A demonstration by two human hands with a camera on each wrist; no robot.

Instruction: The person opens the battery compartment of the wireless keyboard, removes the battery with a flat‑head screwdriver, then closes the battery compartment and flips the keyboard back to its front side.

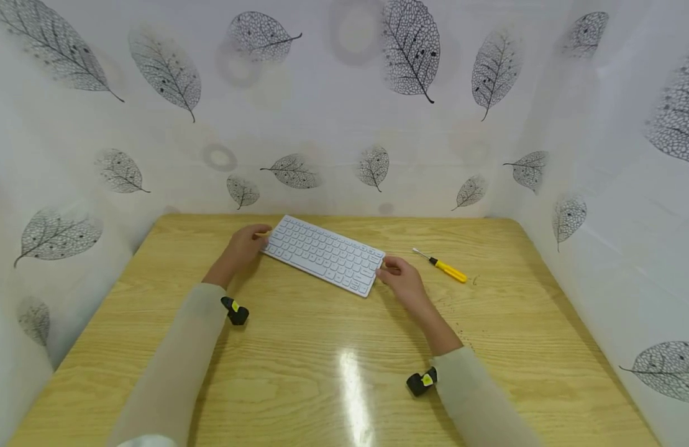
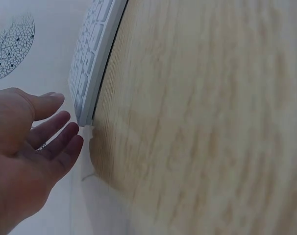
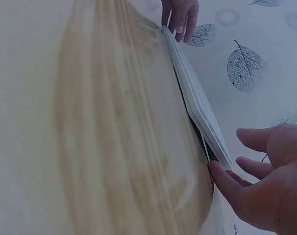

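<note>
A white compact keyboard (image 1: 324, 256) lies at a slant on the wooden table, its right end nearer to me. My left hand (image 1: 246, 247) is at its left end; in the left wrist view that hand (image 2: 31, 142) has loosely bent fingers, the thumb apart from them, with a small gap to the keyboard corner (image 2: 92, 73). At the right end is my right hand (image 1: 404, 282). In the right wrist view its fingertips (image 3: 217, 169) reach the keyboard's lower edge (image 3: 200, 107), while the thumb stays off the keys. Whether they touch it is hard to tell.
A screwdriver (image 1: 448, 270) with a yellow handle lies right of the keyboard, its tip pointing to the back left. The wooden table (image 1: 299, 360) meets a leaf-patterned cloth (image 1: 322, 112) at the back and sides. Small dark specks dot the table near the right forearm.
</note>
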